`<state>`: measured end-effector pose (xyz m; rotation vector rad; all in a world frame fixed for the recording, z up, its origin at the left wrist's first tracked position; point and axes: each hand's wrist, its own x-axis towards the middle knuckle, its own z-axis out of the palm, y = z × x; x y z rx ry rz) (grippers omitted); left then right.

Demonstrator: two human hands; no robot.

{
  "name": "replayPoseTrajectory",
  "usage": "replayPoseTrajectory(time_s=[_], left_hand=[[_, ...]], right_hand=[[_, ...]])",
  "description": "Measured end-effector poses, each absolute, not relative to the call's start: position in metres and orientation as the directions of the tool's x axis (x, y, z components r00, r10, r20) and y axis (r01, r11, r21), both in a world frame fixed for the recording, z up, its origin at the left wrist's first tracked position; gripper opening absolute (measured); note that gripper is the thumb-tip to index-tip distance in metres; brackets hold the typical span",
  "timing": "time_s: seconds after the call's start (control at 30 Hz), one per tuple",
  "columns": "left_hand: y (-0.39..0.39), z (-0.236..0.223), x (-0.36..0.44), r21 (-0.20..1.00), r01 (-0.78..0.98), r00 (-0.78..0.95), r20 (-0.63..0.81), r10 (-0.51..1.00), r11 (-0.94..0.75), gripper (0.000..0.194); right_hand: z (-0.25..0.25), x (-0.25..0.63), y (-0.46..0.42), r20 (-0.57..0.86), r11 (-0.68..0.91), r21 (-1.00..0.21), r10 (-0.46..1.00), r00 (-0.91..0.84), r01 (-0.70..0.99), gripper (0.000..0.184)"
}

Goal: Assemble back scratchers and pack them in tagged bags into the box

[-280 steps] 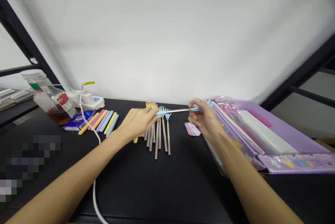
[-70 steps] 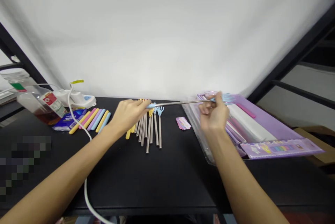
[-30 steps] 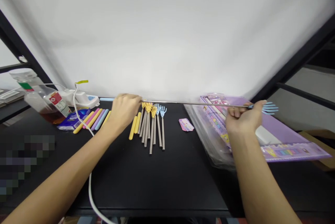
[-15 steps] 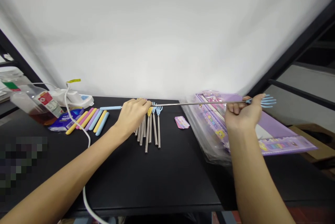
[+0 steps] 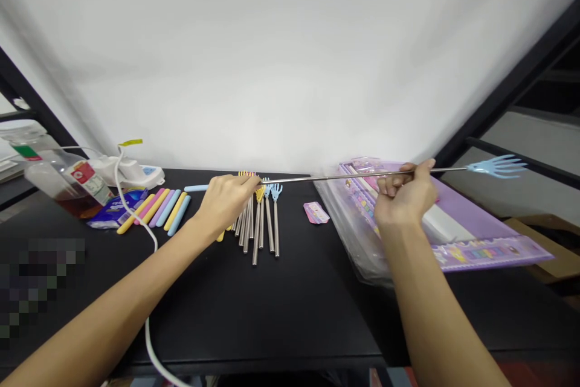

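A telescopic back scratcher point(image 5: 326, 178) with a blue claw head and blue handle stretches between my hands, drawn out long. My left hand point(image 5: 229, 197) is closed round its handle end, the blue grip poking out to the left. Further right, my right hand point(image 5: 408, 191) pinches the thin metal rod, and the claw head sticks out past the fingers. Below the rod, several short back scratchers point(image 5: 261, 218) with yellow and blue claws lie side by side on the black table. Several loose coloured handles point(image 5: 158, 209) rest in a row to the left.
Small pink cards point(image 5: 316, 212) lie right of the scratchers. Purple packaging in clear plastic point(image 5: 493, 251) covers the table's right side. At left stand a bottle of brown liquid point(image 5: 67, 185), a blue packet point(image 5: 115, 209) and a white power strip point(image 5: 151, 175); a white cable point(image 5: 147, 326) crosses the table.
The back scratcher, compact at first, has been pulled out to full length as my right hand moved right. Most recently my right hand has slid back left along the rod, away from the claw.
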<state>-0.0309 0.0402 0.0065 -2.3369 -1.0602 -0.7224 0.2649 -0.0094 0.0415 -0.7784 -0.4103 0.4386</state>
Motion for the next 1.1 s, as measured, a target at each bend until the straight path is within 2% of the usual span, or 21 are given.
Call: replayPoseTrajectory(time_s=[0.17,0.33,0.43,0.53,0.6,0.67,0.8,0.9,1.0,1.1], left_hand=[[0.04,0.007,-0.033,-0.156,0.809,0.54,0.579,0.611,-0.567,0.022],[0.035,0.008,-0.029,-0.132,0.77,0.547,0.639,0.54,-0.624,0.025],[0.032,0.008,-0.021,-0.15,0.714,0.584,0.667,0.463,-0.684,0.025],[0.032,0.007,-0.024,-0.194,0.674,0.605,0.7,0.38,-0.713,0.023],[0.037,0.007,-0.034,-0.234,0.676,0.591,0.739,0.323,-0.699,0.021],[0.042,0.008,-0.047,-0.28,0.684,0.582,0.766,0.273,-0.674,0.019],[0.044,0.011,-0.051,-0.358,0.664,0.619,0.755,0.215,-0.657,0.023],[0.037,0.011,-0.033,-0.387,0.636,0.65,0.735,0.193,-0.668,0.028],[0.034,0.009,-0.021,-0.39,0.619,0.674,0.709,0.207,-0.682,0.029],[0.04,0.008,-0.032,-0.329,0.661,0.637,0.721,0.272,-0.675,0.024]], right_hand=[[0.042,0.27,-0.011,0.149,0.612,-0.745,0.541,0.828,-0.265,0.042],[0.036,0.268,-0.009,0.186,0.638,-0.721,0.555,0.811,-0.272,0.031],[0.033,0.244,-0.007,0.201,0.593,-0.723,0.672,0.713,-0.355,0.028],[0.033,0.225,-0.008,0.214,0.495,-0.772,0.794,0.569,-0.4,0.032],[0.035,0.229,-0.01,0.217,0.489,-0.786,0.791,0.573,-0.378,0.033],[0.038,0.243,-0.011,0.232,0.556,-0.761,0.713,0.661,-0.333,0.033],[0.032,0.257,-0.006,0.336,0.62,-0.765,0.613,0.716,-0.172,0.042],[0.022,0.234,-0.003,0.406,0.533,-0.844,0.706,0.58,-0.058,0.048],[0.017,0.209,-0.004,0.397,0.442,-0.897,0.831,0.389,-0.028,0.049],[0.022,0.211,-0.005,0.423,0.483,-0.875,0.793,0.438,-0.029,0.05]])
